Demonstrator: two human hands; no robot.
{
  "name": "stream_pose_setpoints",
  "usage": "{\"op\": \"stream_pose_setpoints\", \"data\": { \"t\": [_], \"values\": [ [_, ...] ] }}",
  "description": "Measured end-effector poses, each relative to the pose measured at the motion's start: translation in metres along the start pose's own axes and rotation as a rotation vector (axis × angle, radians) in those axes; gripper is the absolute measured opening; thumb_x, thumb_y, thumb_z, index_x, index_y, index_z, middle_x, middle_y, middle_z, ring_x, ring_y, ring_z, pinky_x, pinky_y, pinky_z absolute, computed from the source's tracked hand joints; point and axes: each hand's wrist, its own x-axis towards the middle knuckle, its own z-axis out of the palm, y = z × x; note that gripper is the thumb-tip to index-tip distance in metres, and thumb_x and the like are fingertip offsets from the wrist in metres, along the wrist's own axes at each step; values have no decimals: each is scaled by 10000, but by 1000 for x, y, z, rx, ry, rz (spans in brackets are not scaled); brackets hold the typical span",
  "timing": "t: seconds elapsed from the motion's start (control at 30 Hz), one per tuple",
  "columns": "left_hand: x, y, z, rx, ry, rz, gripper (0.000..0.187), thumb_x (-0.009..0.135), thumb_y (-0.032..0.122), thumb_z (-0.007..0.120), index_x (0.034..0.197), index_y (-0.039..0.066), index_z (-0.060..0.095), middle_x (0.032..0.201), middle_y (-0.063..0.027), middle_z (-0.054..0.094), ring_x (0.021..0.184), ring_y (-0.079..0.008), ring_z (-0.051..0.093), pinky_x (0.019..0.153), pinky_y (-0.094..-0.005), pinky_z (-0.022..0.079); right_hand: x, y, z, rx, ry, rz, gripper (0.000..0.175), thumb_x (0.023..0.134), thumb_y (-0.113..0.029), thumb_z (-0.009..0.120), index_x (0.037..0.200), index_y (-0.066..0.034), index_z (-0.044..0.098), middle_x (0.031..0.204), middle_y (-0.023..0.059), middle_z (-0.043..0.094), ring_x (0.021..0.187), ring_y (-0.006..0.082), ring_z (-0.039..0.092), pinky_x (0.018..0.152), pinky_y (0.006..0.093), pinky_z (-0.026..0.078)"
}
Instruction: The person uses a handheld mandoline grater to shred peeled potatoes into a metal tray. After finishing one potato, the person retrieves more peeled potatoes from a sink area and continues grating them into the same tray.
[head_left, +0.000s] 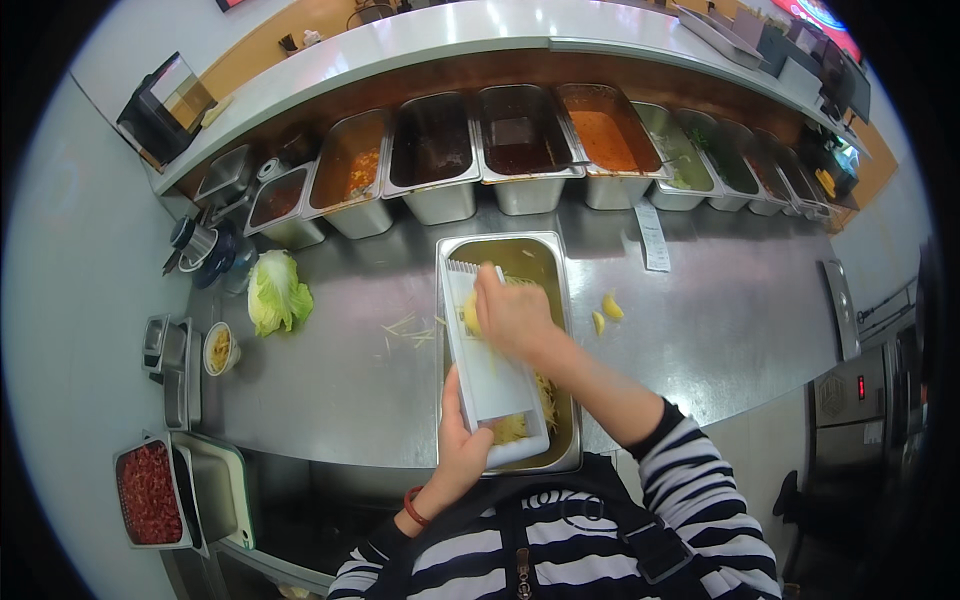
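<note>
My left hand (463, 450) grips the lower end of a white plastic mandoline grater (491, 379), which lies tilted lengthwise over a deep stainless steel pan (568, 330). My right hand (514, 307) is closed around a peeled yellow potato (472, 313), pressed on the upper part of the grater. Pale yellow shreds (550, 401) lie in the pan beneath and to the right of the grater. A few loose shreds (409, 330) are scattered on the steel counter left of the pan. Two small yellow pieces (613, 307) rest on the counter to its right.
A row of steel pans with sauces (607, 139) lines the counter's back. A napa cabbage (276, 292) and a cup of yellow strips (220, 349) stand at left. A paper slip (652, 236) lies back right. Red minced meat (151, 491) fills a pan at lower left.
</note>
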Motion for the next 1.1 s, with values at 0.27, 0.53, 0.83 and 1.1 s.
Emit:
{"op": "stream_pose_setpoints", "data": {
  "t": [0.27, 0.53, 0.83, 1.1],
  "values": [
    [8, 0, -9, -128, 71, -50, 724, 700, -80, 460, 1347, 24, 151, 1279, -115, 330, 1171, -200, 355, 965, -319, 305, -17, -15, -16, -4, -153, -15, 139, 851, -185, 408, 871, -48, 423, 577, 158, 558, 535, 340, 570, 499, 462, 433],
    [-4, 5, 4, -5, -78, 23, 734, 647, -94, 391, 1333, -14, 144, 1274, -169, 318, 1196, -236, 322, 1008, -339, 237, 39, 29, -1, 12, -2, 195, 145, 836, -195, 419, 889, -61, 407, 596, 148, 583, 564, 350, 581, 568, 469, 443],
    [7, 4, -5, -85, 60, -39, 752, 688, -124, 477, 1340, 20, 130, 1265, -127, 340, 1166, -199, 371, 965, -322, 323, -18, -5, -11, 221, -72, 6, 130, 823, -196, 446, 897, -89, 452, 550, 139, 540, 543, 354, 556, 527, 460, 428],
    [-2, -10, 2, 21, -38, 49, 732, 688, -67, 498, 1335, 23, 168, 1258, -117, 350, 1161, -202, 370, 959, -322, 316, 28, 27, 1, 75, 152, 110, 141, 839, -197, 438, 843, -57, 444, 569, 160, 547, 527, 347, 558, 478, 459, 427]
  ]
}}
